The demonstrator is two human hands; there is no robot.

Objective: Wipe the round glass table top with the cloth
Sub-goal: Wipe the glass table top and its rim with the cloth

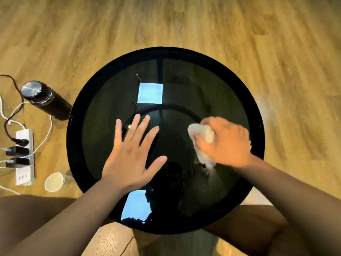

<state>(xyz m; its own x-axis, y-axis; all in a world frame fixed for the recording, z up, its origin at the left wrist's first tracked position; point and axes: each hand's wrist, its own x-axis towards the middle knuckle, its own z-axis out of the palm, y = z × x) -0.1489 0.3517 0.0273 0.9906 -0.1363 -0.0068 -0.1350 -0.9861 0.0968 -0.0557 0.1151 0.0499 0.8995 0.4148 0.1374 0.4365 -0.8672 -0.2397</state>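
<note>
The round dark glass table top (103,93) with a black rim fills the middle of the view. My left hand (129,154) lies flat on the glass left of centre, fingers straight and spread. My right hand (225,143) grips a bunched white cloth (203,133) and holds it against the glass on the right side. Part of the cloth sticks out below the hand near the wrist. The right hand looks slightly blurred.
On the wooden floor to the left stand a black flask with a metal lid (43,98), a white power strip with plugs and cables (25,156), and a paper cup (54,182). My knees show at the bottom corners.
</note>
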